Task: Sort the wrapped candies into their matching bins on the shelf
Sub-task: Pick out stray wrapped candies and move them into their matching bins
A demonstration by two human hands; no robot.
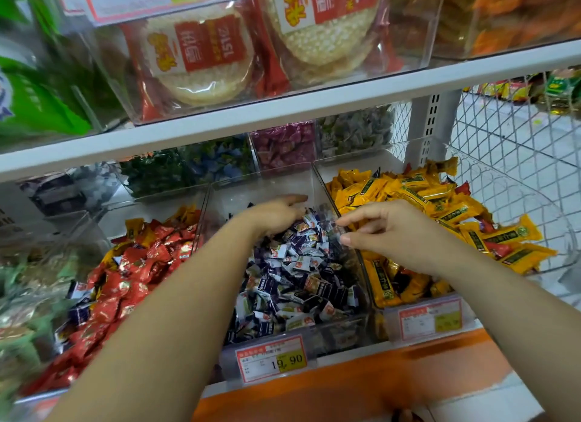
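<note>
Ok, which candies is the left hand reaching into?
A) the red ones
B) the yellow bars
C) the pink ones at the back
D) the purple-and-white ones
D: the left hand rests on the purple-and-white candies in the middle bin.

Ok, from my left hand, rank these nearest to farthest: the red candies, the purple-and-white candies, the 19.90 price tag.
1. Purple-and-white candies, right under the left hand.
2. Red candies, next bin to the left.
3. 19.90 price tag, middle bin's front edge.
</note>
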